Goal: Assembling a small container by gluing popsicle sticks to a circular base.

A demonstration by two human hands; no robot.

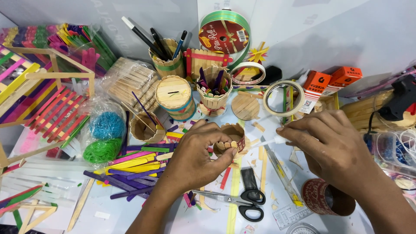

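Observation:
My left hand (197, 151) grips a small round holder (234, 136) made of short wooden craft sticks, thumb and fingers pinched on its near rim. My right hand (331, 145) holds a small white glue nozzle (272, 141) whose tip points left at the holder's side. Both hands hover over a white table littered with stick offcuts. Black-handled scissors (247, 200) lie just below the holder.
Loose coloured sticks (134, 167) lie left of my left hand. Stick-built cups (175, 96) with pens stand behind, beside tape rolls (284, 97) and a ribbon spool (224, 34). A clear ruler (284, 182) and red cardboard tube (325, 199) lie right. A glue gun (401, 102) rests far right.

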